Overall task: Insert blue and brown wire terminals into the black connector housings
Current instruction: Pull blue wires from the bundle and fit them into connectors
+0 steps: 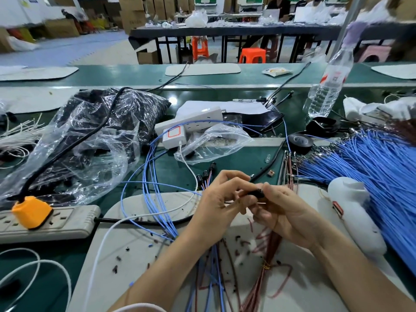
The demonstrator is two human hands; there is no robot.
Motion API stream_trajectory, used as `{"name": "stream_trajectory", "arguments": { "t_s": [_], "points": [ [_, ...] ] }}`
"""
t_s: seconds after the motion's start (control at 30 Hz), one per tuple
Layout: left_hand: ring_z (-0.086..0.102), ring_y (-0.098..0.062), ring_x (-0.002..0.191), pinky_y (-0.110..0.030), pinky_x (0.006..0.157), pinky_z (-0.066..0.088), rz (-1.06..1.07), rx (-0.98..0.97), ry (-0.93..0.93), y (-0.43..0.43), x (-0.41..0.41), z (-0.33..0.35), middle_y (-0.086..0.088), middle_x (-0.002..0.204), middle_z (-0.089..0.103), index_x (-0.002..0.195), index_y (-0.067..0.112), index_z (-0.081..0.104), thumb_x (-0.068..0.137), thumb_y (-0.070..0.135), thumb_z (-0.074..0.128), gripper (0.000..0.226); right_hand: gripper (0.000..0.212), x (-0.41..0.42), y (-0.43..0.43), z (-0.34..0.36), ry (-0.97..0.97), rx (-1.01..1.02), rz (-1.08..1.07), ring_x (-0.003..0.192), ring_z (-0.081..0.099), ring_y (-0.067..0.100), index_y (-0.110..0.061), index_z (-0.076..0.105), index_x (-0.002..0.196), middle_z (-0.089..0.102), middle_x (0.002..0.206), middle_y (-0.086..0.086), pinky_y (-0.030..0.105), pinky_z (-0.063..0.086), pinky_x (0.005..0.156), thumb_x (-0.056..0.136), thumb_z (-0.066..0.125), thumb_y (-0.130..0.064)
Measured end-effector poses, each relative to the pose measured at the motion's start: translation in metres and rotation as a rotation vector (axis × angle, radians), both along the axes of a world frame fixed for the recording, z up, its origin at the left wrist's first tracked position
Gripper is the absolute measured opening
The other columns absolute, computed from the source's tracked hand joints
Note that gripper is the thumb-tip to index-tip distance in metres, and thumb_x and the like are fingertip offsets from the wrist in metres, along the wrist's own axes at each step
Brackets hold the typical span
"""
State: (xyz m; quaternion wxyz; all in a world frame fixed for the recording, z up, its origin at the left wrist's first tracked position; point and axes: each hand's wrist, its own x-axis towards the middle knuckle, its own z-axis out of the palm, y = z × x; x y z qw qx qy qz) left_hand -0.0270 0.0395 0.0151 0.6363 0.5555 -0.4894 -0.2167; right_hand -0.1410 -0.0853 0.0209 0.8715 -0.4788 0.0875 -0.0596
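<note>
My left hand (216, 199) and right hand (284, 212) pinch one black connector housing (256, 192); at ten o'clock, one clear bag (90, 136) holds black parts.

green workbench (139, 75), orange stools (252, 55), stacked cardboard boxes (132, 16)
</note>
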Motion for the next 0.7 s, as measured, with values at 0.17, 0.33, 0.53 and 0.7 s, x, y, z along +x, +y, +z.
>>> {"name": "stream_trajectory", "arguments": {
  "t_s": [0.17, 0.33, 0.53, 0.7],
  "points": [
    [0.05, -0.011, 0.061, -0.019, 0.06, 0.044, 0.006, 0.031, 0.073, 0.0, -0.003, 0.011, 0.0, 0.099, 0.06, 0.112, 0.028, 0.062, 0.088, 0.0, 0.06, 0.038, 0.068, 0.002, -0.001, 0.01, -0.036, 0.023, -0.064, 0.051, 0.059, 0.009, 0.003, 0.072, 0.091, 0.064, 0.069, 0.01, 0.017, 0.053, 0.052, 0.048, 0.092, -0.045],
    [0.051, -0.015, 0.06, -0.019, 0.055, 0.045, 0.039, 0.323, -0.214, 0.028, 0.025, 0.051, 0.002, 0.081, 0.07, 0.11, 0.036, 0.06, 0.089, 0.0, 0.06, 0.042, 0.024, -0.008, -0.025, 0.021, -0.24, 0.341, -0.344, 0.048, 0.051, 0.003, -0.008, 0.073, 0.083, 0.057, 0.064, 0.0, 0.011, 0.047, 0.047, 0.066, 0.081, -0.023],
    [0.061, -0.011, 0.048, -0.024, 0.06, 0.056, -0.215, 0.545, -0.162, 0.082, 0.038, 0.114, -0.002, 0.087, 0.074, 0.106, 0.015, 0.07, 0.088, 0.015, 0.06, 0.021, 0.018, -0.003, -0.037, 0.019, -0.118, 0.237, -0.631, 0.048, 0.055, 0.004, -0.009, 0.068, 0.083, 0.06, 0.061, 0.0, 0.011, 0.047, 0.045, 0.076, 0.064, -0.026],
    [0.071, -0.018, 0.078, -0.025, 0.075, 0.055, -0.437, 0.946, -0.177, 0.104, 0.042, 0.11, -0.001, 0.102, 0.073, 0.11, 0.021, 0.067, 0.09, 0.034, 0.062, 0.024, 0.007, 0.042, -0.022, 0.019, 0.092, -0.076, -0.572, 0.044, 0.062, 0.01, -0.006, 0.053, 0.094, 0.068, 0.061, 0.009, 0.017, 0.05, 0.044, 0.091, 0.059, -0.003]
  ]
}}
